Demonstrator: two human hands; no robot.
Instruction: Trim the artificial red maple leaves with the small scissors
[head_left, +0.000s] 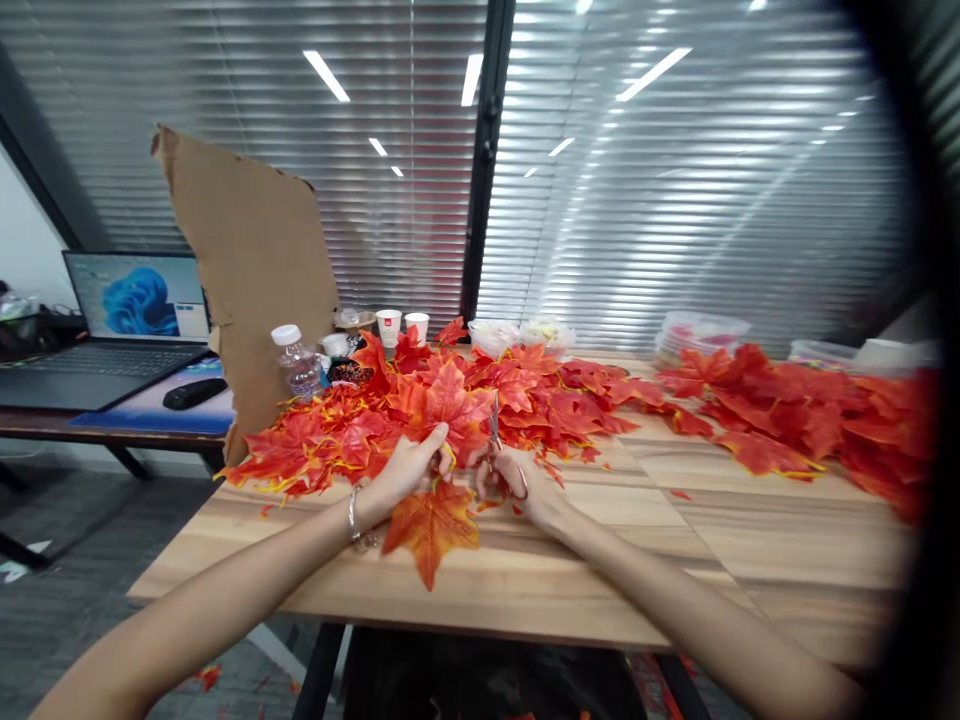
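My left hand (415,465) is closed in a pinch on artificial maple leaves. One red leaf (451,402) stands up above its fingers, and an orange-brown leaf (433,530) hangs below them over the table's front part. Close beside it, my right hand (510,477) is closed around the handles of a pair of scissors (495,425), with the blades pointing up and away. Behind both hands spreads a large heap of red leaves (360,430) with yellow stems. Whether the blades touch a leaf cannot be made out.
Wooden table (570,590) with a second leaf pile (810,410) at the right. Behind the heap stand a plastic bottle (300,368), paper cups (388,327) and plastic tubs (495,336). A cardboard sheet (255,240) rises at the left, beside a laptop (142,300) and mouse (195,393).
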